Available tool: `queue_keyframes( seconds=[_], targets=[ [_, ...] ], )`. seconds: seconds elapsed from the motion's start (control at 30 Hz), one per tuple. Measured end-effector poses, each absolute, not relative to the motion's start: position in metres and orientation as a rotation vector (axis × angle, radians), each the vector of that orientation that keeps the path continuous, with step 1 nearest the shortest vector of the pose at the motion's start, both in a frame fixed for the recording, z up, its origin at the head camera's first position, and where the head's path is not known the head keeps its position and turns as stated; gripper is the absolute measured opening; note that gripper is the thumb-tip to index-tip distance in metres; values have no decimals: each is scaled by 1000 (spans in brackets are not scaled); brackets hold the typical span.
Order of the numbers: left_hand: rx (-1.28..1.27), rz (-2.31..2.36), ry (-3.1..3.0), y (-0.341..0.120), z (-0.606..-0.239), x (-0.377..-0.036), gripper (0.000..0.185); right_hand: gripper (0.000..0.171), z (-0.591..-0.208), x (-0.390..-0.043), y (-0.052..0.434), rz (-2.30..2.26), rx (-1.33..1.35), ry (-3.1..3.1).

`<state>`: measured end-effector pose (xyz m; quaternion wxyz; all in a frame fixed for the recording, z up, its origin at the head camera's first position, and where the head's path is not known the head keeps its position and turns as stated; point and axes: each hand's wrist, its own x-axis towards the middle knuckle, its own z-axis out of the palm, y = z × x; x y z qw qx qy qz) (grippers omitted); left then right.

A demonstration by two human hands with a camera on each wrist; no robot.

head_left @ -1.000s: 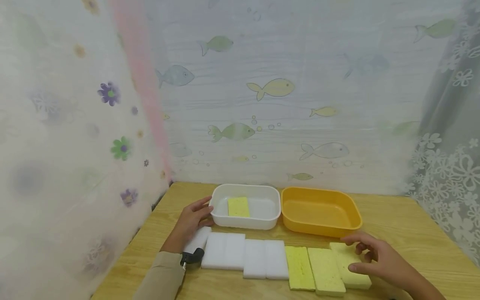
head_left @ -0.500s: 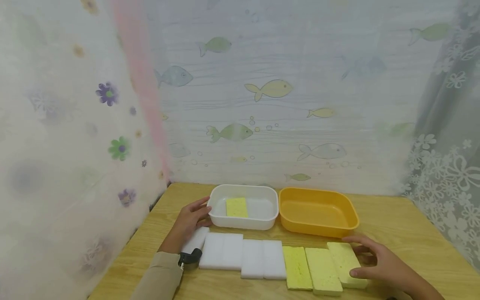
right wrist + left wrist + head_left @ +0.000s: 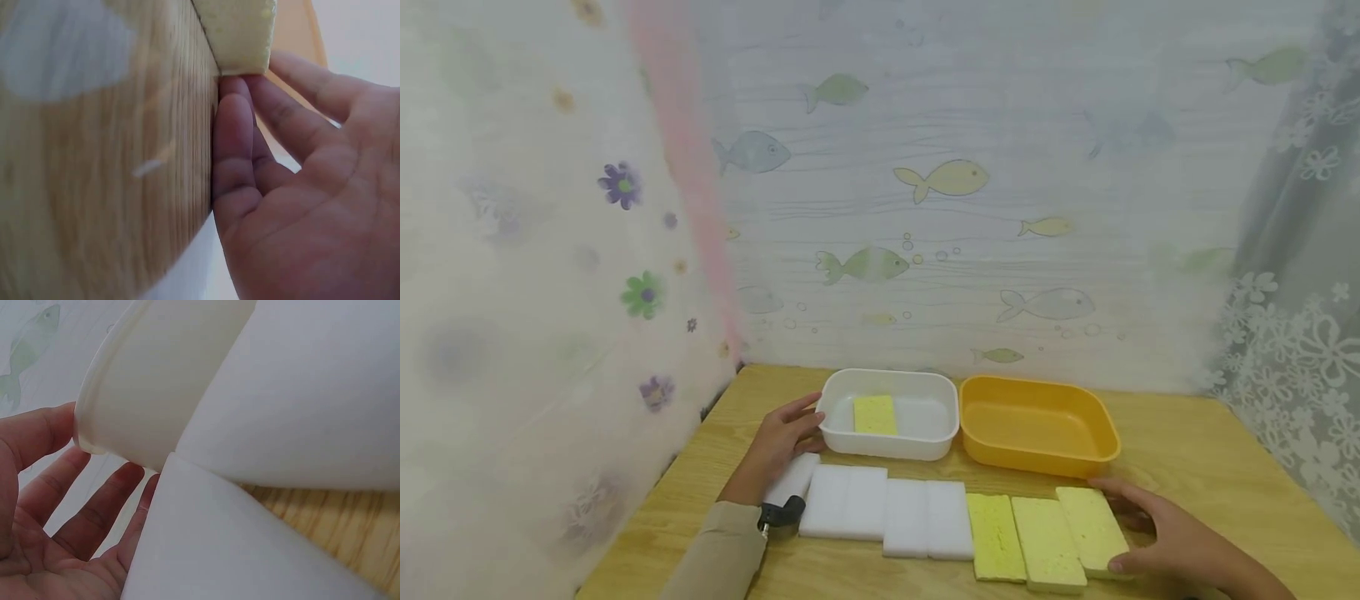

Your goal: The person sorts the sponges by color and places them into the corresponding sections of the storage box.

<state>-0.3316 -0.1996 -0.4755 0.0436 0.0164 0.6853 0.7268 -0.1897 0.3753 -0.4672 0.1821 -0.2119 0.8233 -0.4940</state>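
My left hand [image 3: 781,437] touches the left end of a white plastic tub [image 3: 891,447] with spread, fairly straight fingertips. In the left wrist view the fingers meet the tub's rim [image 3: 90,412]. A yellow sponge [image 3: 874,414] lies inside that tub. My right hand [image 3: 1180,537] holds the rightmost pale yellow sponge [image 3: 1092,525] by its right edge, thumb at the near corner and forefinger at the far one. In the right wrist view curled fingertips touch the sponge's end [image 3: 240,37], close to the tabletop; the thumb is out of sight there.
An orange tub [image 3: 1037,458] stands right beside the white one. In front lies a row of several white sponges [image 3: 850,504], then a bright yellow sponge [image 3: 996,537] and a pale yellow sponge [image 3: 1048,542]. A patterned curtain [image 3: 925,208] hangs behind the wooden table [image 3: 842,575].
My right hand has lowered and closed in on the rightmost pale yellow sponge, its thumb now at the sponge's near corner. The left hand stays at the white tub.
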Motion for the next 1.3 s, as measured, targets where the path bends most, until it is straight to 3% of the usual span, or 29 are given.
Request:
queue_keyframes(
  seconds=[0.43,1.3],
  targets=[
    [62,2216,2098,-201,-478,-334,57,95,-462,-188,376,-1382,-441,2087],
    [70,2235,2083,-199,-477,-332,55,83,-466,-191,384,-1410,-533,2104]
  ],
)
